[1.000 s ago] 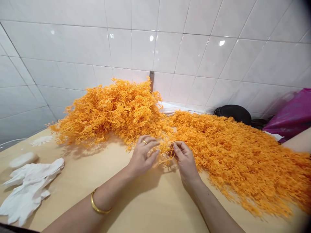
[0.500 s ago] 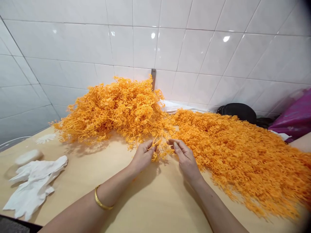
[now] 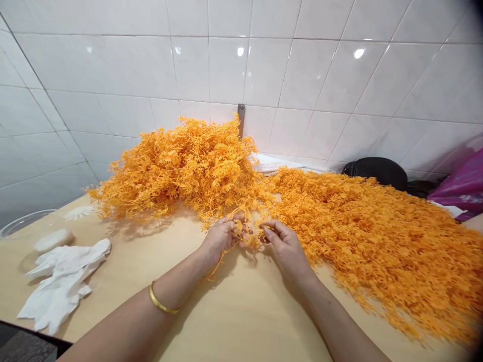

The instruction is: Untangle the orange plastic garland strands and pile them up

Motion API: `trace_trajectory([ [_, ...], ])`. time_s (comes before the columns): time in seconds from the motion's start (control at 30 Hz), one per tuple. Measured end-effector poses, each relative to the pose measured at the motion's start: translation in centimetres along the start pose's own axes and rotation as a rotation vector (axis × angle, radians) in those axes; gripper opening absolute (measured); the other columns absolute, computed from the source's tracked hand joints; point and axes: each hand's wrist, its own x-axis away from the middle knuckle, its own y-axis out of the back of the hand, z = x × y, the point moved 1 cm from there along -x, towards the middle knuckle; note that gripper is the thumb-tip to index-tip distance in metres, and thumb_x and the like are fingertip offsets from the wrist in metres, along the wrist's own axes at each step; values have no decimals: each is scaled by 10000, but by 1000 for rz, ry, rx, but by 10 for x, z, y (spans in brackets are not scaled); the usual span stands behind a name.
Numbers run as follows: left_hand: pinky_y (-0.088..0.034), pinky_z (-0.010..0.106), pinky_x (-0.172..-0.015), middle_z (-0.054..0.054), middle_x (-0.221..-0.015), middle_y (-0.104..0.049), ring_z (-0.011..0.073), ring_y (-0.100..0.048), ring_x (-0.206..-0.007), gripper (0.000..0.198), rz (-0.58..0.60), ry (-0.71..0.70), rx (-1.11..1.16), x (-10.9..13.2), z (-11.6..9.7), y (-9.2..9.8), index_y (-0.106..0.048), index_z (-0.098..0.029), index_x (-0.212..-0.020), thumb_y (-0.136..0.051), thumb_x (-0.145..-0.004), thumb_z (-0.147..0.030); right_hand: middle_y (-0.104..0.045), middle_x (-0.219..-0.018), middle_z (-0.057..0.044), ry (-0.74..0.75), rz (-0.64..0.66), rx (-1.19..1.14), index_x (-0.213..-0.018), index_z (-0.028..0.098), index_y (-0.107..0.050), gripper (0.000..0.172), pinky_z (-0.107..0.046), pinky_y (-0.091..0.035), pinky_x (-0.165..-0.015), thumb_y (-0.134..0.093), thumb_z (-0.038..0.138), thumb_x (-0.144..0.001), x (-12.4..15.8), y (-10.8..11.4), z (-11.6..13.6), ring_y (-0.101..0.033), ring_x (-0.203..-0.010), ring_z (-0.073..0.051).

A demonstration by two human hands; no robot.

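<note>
My left hand (image 3: 218, 240) is closed around a branched orange plastic sprig (image 3: 247, 221). Its thin stems trail down past the wrist side of the palm. Facing it, my right hand (image 3: 286, 247) pinches a small orange tip between thumb and forefinger; whether that tip belongs to the same sprig I cannot tell. Right behind both hands rises a tall heap of orange plastic sprigs (image 3: 188, 171). A second, flatter spread of orange sprigs (image 3: 381, 241) lies beside my right hand and reaches far to the right.
White gloves (image 3: 62, 274), a white oval object (image 3: 53, 240) and a white flower-shaped piece (image 3: 78, 213) lie at left on the wooden table (image 3: 234, 317). A black case (image 3: 377, 172) and purple bag (image 3: 462, 186) stand against the tiled wall (image 3: 260, 75). Part of someone's arm (image 3: 476, 222) shows at the right edge.
My right thumb and forefinger have closed into a pinch on an orange tip. The sprig in my left hand has turned, with stems now trailing below it. The view has shifted slightly.
</note>
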Motion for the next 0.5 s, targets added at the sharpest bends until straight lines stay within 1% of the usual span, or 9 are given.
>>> trace_trajectory([
  [0.1,-360,202,-455,23,-651,-582,83,-489,-487,238,61,-36,-34,4,0,0,-542,-144,-793,-562,-563,-87,-566,-690,17,-110,13,-236,-804,192,-579,154,-226,-397,-611,-582,296,-691,-3,3,-1,-512,-624,-97],
  [0.17,-325,191,-436,-3,-583,-546,62,-438,-449,204,97,-38,-98,6,0,-1,-555,-150,-766,-612,-571,-125,-578,-681,13,-150,43,-344,-792,184,-575,172,-231,-408,-633,-620,281,-657,-3,3,-2,-519,-625,-94],
  [0.27,-208,185,-373,-39,-454,-439,34,-322,-371,160,136,-20,-210,7,3,0,-542,-141,-645,-661,-582,-228,-588,-693,6,-169,85,-437,-772,180,-563,188,-240,-416,-644,-650,271,-632,-2,0,-1,-527,-633,-95],
  [0.33,-166,188,-362,-40,-446,-431,25,-297,-353,184,110,7,-217,4,4,2,-515,-135,-589,-659,-587,-249,-584,-699,8,-169,84,-444,-778,185,-560,201,-241,-417,-639,-656,272,-625,-2,0,-1,-526,-627,-94],
  [0.43,-217,179,-376,-9,-558,-544,28,-359,-370,161,14,32,-116,-1,5,5,-486,-141,-613,-629,-600,-213,-566,-701,20,-161,36,-386,-804,198,-568,229,-225,-412,-626,-666,264,-608,-2,1,-1,-513,-624,-86],
  [0.5,-245,176,-383,13,-644,-596,36,-397,-385,141,-17,34,-50,-2,5,5,-472,-150,-659,-598,-615,-196,-558,-716,20,-158,21,-333,-816,203,-576,235,-216,-406,-615,-665,267,-608,-2,2,-1,-505,-630,-84],
])
